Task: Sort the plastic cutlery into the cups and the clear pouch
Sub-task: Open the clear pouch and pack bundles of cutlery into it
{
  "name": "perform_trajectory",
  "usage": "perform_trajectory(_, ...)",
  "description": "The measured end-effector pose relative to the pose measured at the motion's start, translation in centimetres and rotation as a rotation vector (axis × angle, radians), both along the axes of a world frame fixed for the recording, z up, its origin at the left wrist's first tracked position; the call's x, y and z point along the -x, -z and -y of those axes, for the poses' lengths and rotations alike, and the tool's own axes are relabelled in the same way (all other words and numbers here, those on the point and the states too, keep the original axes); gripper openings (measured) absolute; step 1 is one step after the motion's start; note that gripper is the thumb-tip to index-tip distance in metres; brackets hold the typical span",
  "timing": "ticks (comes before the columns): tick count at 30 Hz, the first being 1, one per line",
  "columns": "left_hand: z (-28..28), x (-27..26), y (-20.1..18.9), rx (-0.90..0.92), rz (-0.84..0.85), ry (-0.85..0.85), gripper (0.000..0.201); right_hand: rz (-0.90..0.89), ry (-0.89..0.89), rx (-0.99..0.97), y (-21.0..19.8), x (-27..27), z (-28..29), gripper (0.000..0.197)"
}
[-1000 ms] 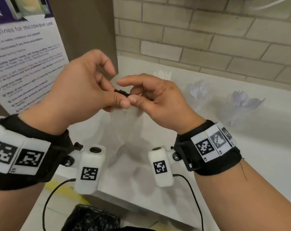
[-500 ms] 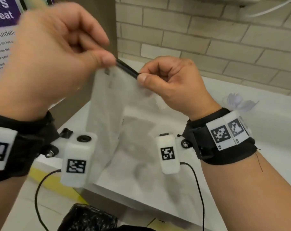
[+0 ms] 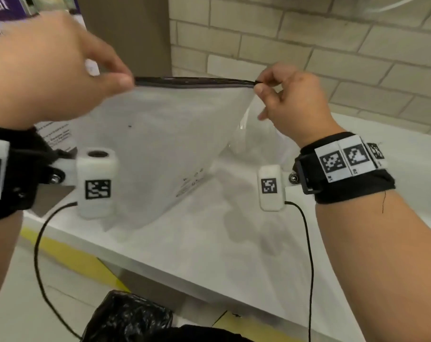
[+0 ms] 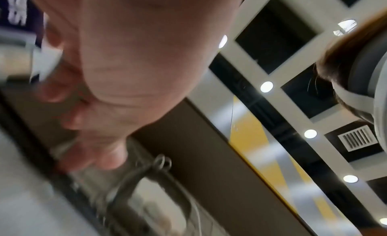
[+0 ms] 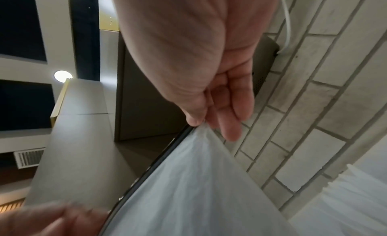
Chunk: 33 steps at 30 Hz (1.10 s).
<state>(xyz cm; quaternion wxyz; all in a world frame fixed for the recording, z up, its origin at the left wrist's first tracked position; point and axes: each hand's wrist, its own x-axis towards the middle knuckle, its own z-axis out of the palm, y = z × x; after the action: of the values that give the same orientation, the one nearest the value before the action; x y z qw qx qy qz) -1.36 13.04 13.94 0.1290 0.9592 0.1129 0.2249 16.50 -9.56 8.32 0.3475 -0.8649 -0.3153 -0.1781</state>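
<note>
The clear pouch (image 3: 165, 144) hangs in the air above the white counter (image 3: 209, 243), its black zipper strip (image 3: 194, 82) stretched level between my two hands. My left hand (image 3: 128, 82) pinches the strip's left end. My right hand (image 3: 256, 86) pinches the right end between thumb and forefinger. In the right wrist view the pouch (image 5: 199, 181) drops away from my right hand (image 5: 201, 123). The left wrist view is blurred; my left hand (image 4: 108, 160) sits at the pouch's dark edge. No cutlery or cups show plainly; the pouch looks empty.
A brick wall (image 3: 332, 58) runs behind the counter. A brown panel (image 3: 128, 33) and a purple poster (image 3: 2, 11) stand at the left. A black bin bag (image 3: 128, 317) sits below the counter's front edge, by yellow floor marking (image 3: 73, 257).
My hands have moved far apart, left hand leftward and right hand rightward. The pouch, bunched between them a second ago, is now spread wide with its zipper strip pulled taut.
</note>
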Motion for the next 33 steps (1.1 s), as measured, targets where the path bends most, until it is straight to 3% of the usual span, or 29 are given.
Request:
perform_trajectory(2, 0.7, -1.3, 1.4, -0.117, -0.022, 0.074, 0.021, -0.020, -0.014, -0.027, 0.3, 0.0, -0.6, 0.008)
perform_trajectory(5, 3.0, -3.7, 3.3, -0.008, -0.129, 0.146, 0.028, -0.012, -0.016, -0.064, 0.6, 0.0, -1.2, 0.008)
perform_trajectory(9, 3.4, -5.9, 4.5, 0.098, -0.163, 0.100, 0.017, 0.072, 0.081, -0.017, 0.6, 0.4, -1.5, 0.010)
perform_trajectory(11, 3.6, -6.1, 4.3, 0.225, -0.125, 0.083, 0.010, 0.040, 0.147, -0.058, 0.6, 1.1, -1.8, 0.031)
perform_trajectory(13, 3.9, -6.3, 4.1, 0.366, -0.067, 0.080, 0.010, -0.173, 0.114, -0.040, 0.5, 2.6, -2.5, 0.061)
perform_trajectory(14, 4.2, -6.2, 4.0, 0.449, -0.048, 0.092, 0.012, -0.323, 0.067, -0.028, 0.5, 3.3, -3.0, 0.067)
perform_trajectory(17, 4.9, -6.0, 4.1, 0.682, -0.088, 0.168, 0.017, -0.642, -0.067, -0.129, 1.0, 4.4, -3.9, 0.050)
perform_trajectory(20, 5.0, -6.3, 4.4, 0.793, -0.083, 0.166, 0.015, -0.720, -0.154, -0.300, 0.9, 4.4, -4.1, 0.023)
perform_trajectory(26, 4.9, -7.0, 4.7, 0.963, -0.056, 0.133, 0.024, -0.856, -0.199, -0.393, 1.2, 4.9, -4.7, 0.021)
perform_trajectory(29, 4.9, -7.6, 5.6, 0.851, -0.031, 0.101, 0.027, -0.740, -0.191, -0.424, 1.2, 4.6, -4.8, 0.027)
perform_trajectory(31, 4.7, -7.9, 5.8, 0.779, -0.011, 0.061, 0.018, -0.699, -0.167, -0.423, 1.1, 4.4, -4.7, 0.032)
perform_trajectory(33, 4.2, -8.0, 5.7, 0.643, -0.098, 0.059, 0.033, -0.722, -0.132, -0.449, 1.1, 4.0, -4.6, 0.037)
